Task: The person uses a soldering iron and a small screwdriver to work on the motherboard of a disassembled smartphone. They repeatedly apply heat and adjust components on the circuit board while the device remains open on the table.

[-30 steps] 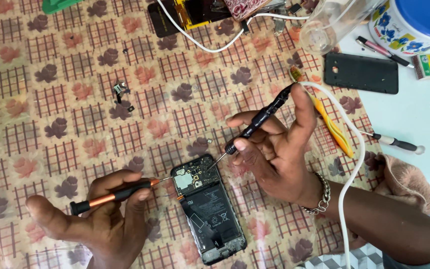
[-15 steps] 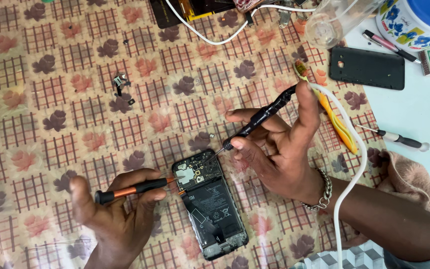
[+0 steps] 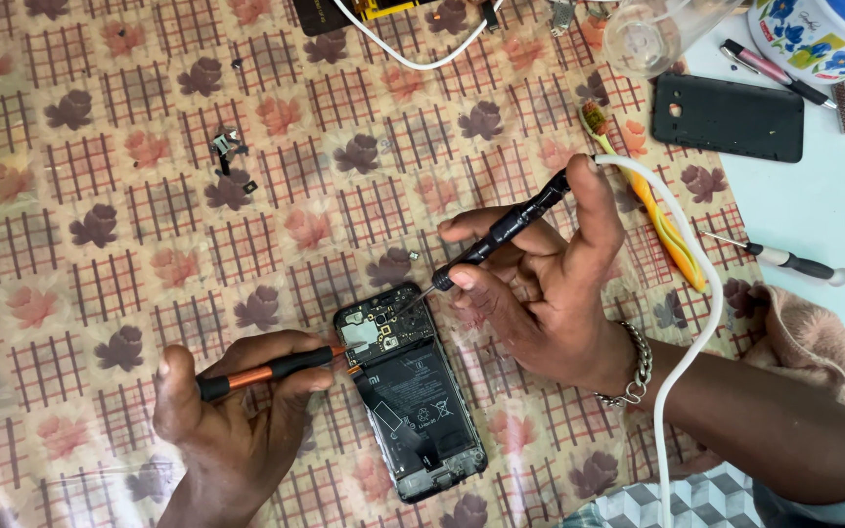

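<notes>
Patterned tablecloth (image 3: 100, 147), hands pinching tools over phone (image 3: 413, 391)

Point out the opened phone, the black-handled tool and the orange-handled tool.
opened phone (image 3: 418, 406), head view, on its black battery.
black-handled tool (image 3: 509, 227), head view, mid-handle, held in the right hand (image 3: 550, 293).
orange-handled tool (image 3: 256, 374), head view, orange shaft, held in the left hand (image 3: 232, 430).
</notes>
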